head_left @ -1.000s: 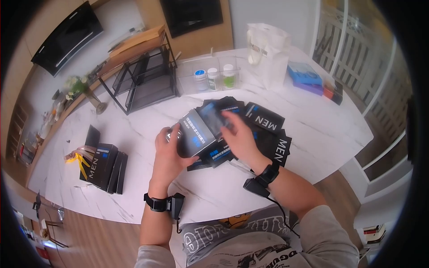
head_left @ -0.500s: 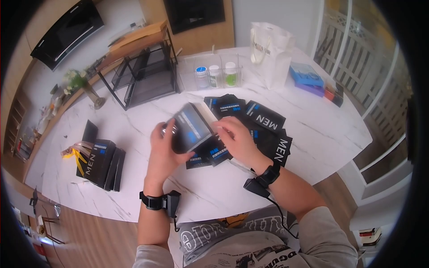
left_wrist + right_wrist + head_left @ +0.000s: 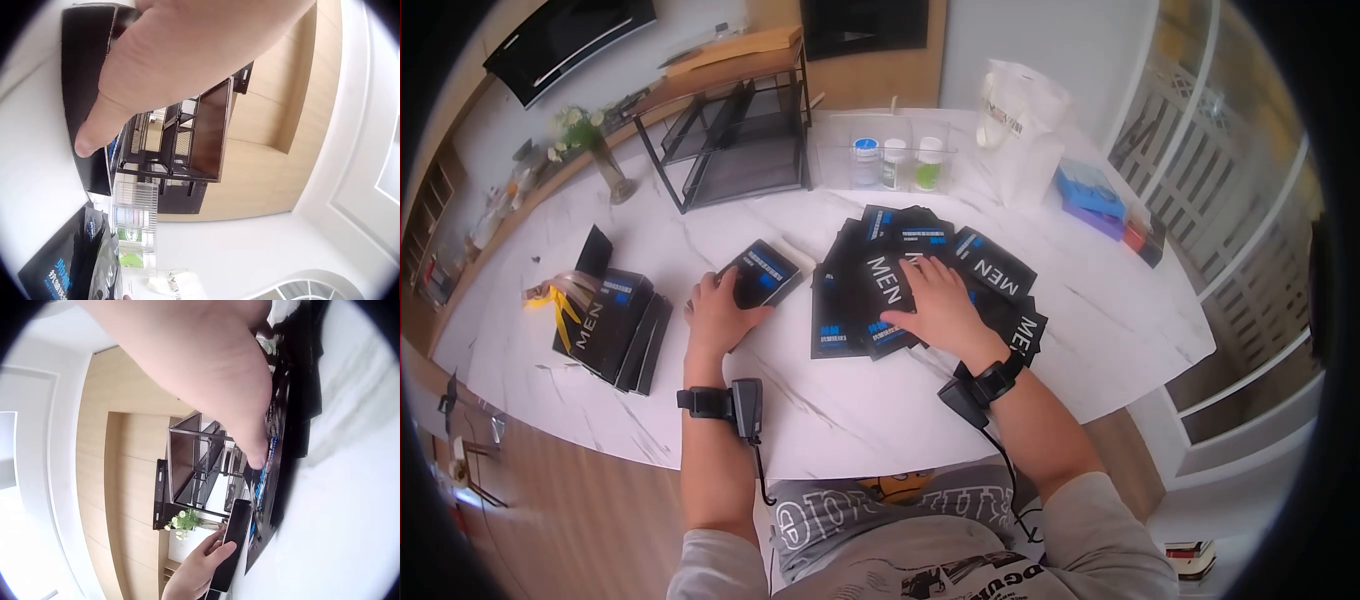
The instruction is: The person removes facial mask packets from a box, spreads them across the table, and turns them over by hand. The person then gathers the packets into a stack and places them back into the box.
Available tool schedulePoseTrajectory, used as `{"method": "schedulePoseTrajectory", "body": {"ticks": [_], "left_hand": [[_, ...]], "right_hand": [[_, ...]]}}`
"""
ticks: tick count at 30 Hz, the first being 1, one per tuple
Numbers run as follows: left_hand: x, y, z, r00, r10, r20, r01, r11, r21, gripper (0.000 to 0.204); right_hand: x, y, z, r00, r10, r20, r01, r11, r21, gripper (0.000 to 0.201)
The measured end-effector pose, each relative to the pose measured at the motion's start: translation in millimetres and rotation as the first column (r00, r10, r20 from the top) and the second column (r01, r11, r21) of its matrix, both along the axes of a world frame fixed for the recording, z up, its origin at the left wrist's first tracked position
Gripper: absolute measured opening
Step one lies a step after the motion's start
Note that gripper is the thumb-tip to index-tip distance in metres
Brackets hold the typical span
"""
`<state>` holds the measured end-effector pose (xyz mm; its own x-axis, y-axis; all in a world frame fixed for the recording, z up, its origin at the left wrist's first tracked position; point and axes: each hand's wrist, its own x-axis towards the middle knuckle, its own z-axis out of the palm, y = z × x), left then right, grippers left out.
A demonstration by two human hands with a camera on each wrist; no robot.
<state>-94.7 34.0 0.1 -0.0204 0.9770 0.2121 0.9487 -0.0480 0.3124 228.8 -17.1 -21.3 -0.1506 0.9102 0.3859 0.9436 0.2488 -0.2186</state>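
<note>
The left hand's (image 3: 722,315) fingers grasp a box (image 3: 766,272); the right hand's (image 3: 948,312) fingers, relaxed and spread, rest on packets (image 3: 845,300) piled on the table (image 3: 830,410). Left of the left fingers stand more boxes (image 3: 613,322). Well beyond the right fingers are bottles (image 3: 894,170) and a bag (image 3: 1028,140).

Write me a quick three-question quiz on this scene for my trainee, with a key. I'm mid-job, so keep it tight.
1. True or false: the left hand grips a black box.

2. What lies under the right hand?
a) the white bag
b) the pile of black packets
c) the flower vase

3. How many bottles stand in the clear bin?

Key: 1. True. 2. b, the pile of black packets. 3. Three.
</note>
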Motion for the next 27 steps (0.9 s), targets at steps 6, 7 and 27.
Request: {"method": "schedulePoseTrajectory", "body": {"ticks": [6, 7, 27], "left_hand": [[8, -4, 6, 0.996, -0.059, -0.062, 0.076, 0.947, 0.312, 0.060], [13, -5, 12, 0.995, -0.080, -0.062, 0.098, 0.909, 0.405, 0.052], [81, -31, 3, 0.050, -0.124, 0.991, 0.693, 0.719, 0.055, 0.035]], "right_hand": [[3, 3, 10, 0.985, 0.099, -0.141, -0.098, 0.995, 0.012, 0.025], [4, 4, 9, 0.984, 0.106, -0.143, -0.106, 0.994, 0.012, 0.022], [-28, -19, 31, 0.611, 0.538, -0.581, -0.582, 0.802, 0.130, 0.017]]}}
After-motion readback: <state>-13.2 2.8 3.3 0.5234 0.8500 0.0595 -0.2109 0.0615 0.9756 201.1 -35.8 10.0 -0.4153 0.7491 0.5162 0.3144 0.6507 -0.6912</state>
